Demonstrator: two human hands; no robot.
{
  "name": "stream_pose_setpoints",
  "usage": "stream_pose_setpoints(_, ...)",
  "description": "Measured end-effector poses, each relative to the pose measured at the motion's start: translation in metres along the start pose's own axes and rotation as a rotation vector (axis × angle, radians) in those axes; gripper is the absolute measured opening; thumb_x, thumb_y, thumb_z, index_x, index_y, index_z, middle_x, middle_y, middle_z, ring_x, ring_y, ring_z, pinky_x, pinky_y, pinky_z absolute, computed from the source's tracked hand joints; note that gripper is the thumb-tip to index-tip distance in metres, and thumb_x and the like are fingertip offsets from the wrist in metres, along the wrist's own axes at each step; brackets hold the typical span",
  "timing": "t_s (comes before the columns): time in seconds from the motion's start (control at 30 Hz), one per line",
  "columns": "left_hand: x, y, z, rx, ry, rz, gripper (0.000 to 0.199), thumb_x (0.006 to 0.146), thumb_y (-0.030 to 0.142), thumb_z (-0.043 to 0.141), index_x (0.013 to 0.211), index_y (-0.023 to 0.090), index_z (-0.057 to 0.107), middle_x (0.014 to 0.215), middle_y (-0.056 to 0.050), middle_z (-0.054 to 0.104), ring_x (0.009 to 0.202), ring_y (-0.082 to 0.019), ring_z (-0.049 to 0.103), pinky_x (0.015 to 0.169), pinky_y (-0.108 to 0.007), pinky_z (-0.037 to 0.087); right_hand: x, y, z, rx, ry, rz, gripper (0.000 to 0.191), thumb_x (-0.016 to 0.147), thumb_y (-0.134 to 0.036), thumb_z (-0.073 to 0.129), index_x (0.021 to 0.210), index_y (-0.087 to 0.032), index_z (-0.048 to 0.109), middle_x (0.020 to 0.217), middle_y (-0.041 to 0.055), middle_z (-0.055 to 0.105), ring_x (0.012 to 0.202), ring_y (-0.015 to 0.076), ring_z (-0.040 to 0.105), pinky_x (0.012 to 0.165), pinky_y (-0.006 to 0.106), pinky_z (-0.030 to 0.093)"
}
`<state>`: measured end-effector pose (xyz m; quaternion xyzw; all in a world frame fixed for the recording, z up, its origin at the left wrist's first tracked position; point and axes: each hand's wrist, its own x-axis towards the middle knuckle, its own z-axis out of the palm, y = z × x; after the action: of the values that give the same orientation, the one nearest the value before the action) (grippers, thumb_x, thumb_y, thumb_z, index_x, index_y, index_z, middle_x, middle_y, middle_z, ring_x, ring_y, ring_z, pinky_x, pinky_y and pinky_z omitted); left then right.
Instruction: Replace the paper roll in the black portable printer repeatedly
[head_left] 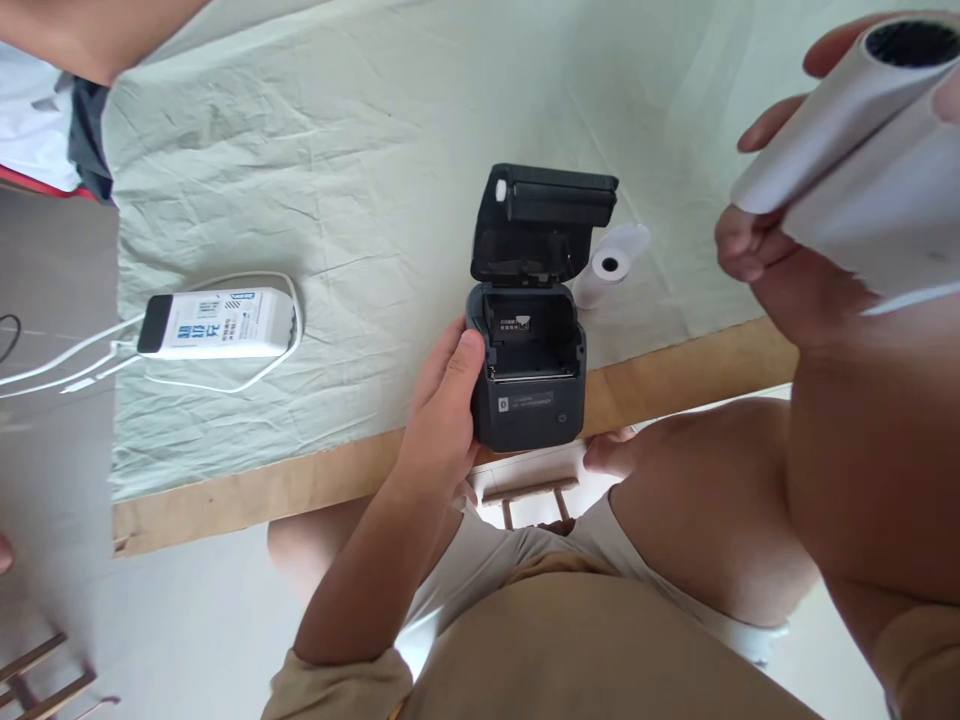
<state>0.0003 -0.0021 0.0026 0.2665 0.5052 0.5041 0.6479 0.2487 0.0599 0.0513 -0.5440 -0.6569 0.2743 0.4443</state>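
A small dark receipt printer (529, 415) stands at the table's front edge with its lid (532, 225) raised and its paper bay exposed. My left hand (442, 400) grips its left side, the thumb along the upper edge. At the upper right, close to the camera, my right hand (757, 245) holds a white paper roll (821, 130) with a dark hollow core. A loose flap of paper hangs from that roll, hiding part of the hand. Just right of the printer, a smaller white paper roll (600, 285) lies on the cloth, its end partly unwound.
A pale green cloth (360, 180) covers the table, its wooden edge (300, 485) showing along the front. To the left lies a white power strip (225, 322) with white cables. Another person's arm (97, 30) reaches in at the top left. Wooden stool parts show below.
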Motion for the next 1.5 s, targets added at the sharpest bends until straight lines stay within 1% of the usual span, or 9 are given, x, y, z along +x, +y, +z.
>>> stream_pose_setpoints(0.1, -0.001, 0.004, 0.003, 0.016, -0.031, -0.044, 0.047, 0.094, 0.067, 0.079, 0.113, 0.024, 0.078, 0.091, -0.004, 0.081, 0.089, -0.028, 0.081, 0.069, -0.036, 0.065, 0.008, 0.038, 0.000, 0.227, 0.142, 0.130, 0.058, 0.066, -0.067, 0.091, 0.100, -0.029, 0.063, 0.083, 0.0023, 0.064, 0.058, 0.0147, 0.056, 0.054, 0.040, 0.045)
stream_pose_setpoints(0.2, -0.001, 0.004, 0.004, 0.007, -0.007, -0.038, 0.046, 0.094, 0.066, 0.079, 0.112, 0.024, 0.078, 0.093, -0.005, 0.082, 0.088, -0.027, 0.082, 0.068, -0.035, 0.065, 0.006, 0.063, 0.001, -0.001, 0.202, 0.241, 0.045, 0.076, -0.052, 0.095, 0.080, -0.026, 0.058, 0.070, 0.0011, 0.063, 0.061, 0.0149, 0.060, 0.059, 0.041, 0.047)
stream_pose_setpoints(0.43, 0.001, 0.000, 0.002, 0.023, -0.015, 0.002, 0.043, 0.100, 0.066, 0.073, 0.111, 0.025, 0.080, 0.099, -0.005, 0.084, 0.088, -0.025, 0.083, 0.071, -0.033, 0.065, 0.002, 0.069, -0.017, -0.481, 0.231, 0.194, 0.030, 0.086, -0.033, 0.090, 0.083, -0.024, 0.062, 0.079, 0.0018, 0.070, 0.075, 0.0174, 0.063, 0.071, 0.040, 0.047)
stream_pose_setpoints(0.63, 0.001, 0.001, 0.002, 0.006, -0.018, -0.009, 0.039, 0.099, 0.063, 0.075, 0.105, 0.024, 0.081, 0.090, -0.003, 0.082, 0.074, -0.020, 0.077, 0.061, -0.030, 0.061, 0.010, 0.081, -0.026, -0.569, 0.514, 0.051, 0.032, 0.082, -0.026, 0.091, 0.096, -0.022, 0.063, 0.104, 0.0096, 0.074, 0.090, 0.0205, 0.066, 0.080, 0.041, 0.048)
stream_pose_setpoints(0.83, 0.002, -0.001, 0.000, 0.016, -0.012, 0.015, 0.040, 0.101, 0.064, 0.072, 0.107, 0.025, 0.080, 0.098, -0.005, 0.084, 0.088, -0.025, 0.082, 0.073, -0.034, 0.065, 0.007, 0.067, -0.013, -0.462, 0.127, 0.337, 0.068, 0.077, -0.012, 0.091, 0.137, -0.029, 0.063, 0.110, 0.0066, 0.082, 0.082, 0.0159, 0.068, 0.077, 0.040, 0.047)
stream_pose_setpoints(1.03, 0.003, -0.002, 0.001, 0.003, -0.024, 0.035, 0.036, 0.099, 0.061, 0.076, 0.101, 0.025, 0.081, 0.097, -0.005, 0.084, 0.089, -0.024, 0.082, 0.070, -0.031, 0.064, 0.004, 0.065, -0.017, -0.534, 0.026, 0.390, 0.071, 0.089, -0.022, 0.084, 0.153, -0.026, 0.055, 0.124, 0.0116, 0.079, 0.106, 0.0215, 0.072, 0.085, 0.042, 0.049)
stream_pose_setpoints(1.13, 0.001, 0.000, 0.001, -0.004, -0.004, 0.007, 0.035, 0.098, 0.060, 0.077, 0.101, 0.025, 0.081, 0.093, -0.003, 0.083, 0.078, -0.021, 0.079, 0.063, -0.029, 0.063, -0.005, 0.061, -0.019, -0.543, 0.172, 0.078, 0.052, 0.087, -0.025, 0.082, 0.135, -0.024, 0.064, 0.137, 0.0140, 0.075, 0.129, 0.0276, 0.070, 0.098, 0.045, 0.051)
stream_pose_setpoints(1.23, 0.000, -0.001, 0.001, 0.019, 0.014, -0.014, 0.039, 0.100, 0.064, 0.072, 0.102, 0.025, 0.081, 0.091, -0.004, 0.082, 0.076, -0.023, 0.079, 0.062, -0.031, 0.062, -0.018, 0.049, -0.007, -0.478, 0.382, -0.246, 0.022, 0.088, -0.028, 0.075, 0.109, -0.024, 0.068, 0.109, 0.0098, 0.075, 0.102, 0.0253, 0.073, 0.089, 0.045, 0.053)
stream_pose_setpoints(1.5, 0.002, -0.001, 0.003, 0.010, 0.000, 0.037, 0.034, 0.101, 0.060, 0.074, 0.100, 0.026, 0.081, 0.095, -0.004, 0.083, 0.088, -0.025, 0.082, 0.066, -0.031, 0.065, -0.020, 0.022, 0.045, -0.410, -0.198, -0.048, 0.031, 0.095, -0.022, 0.073, 0.123, -0.025, 0.060, 0.128, 0.0099, 0.071, 0.095, 0.0217, 0.069, 0.089, 0.038, 0.055)
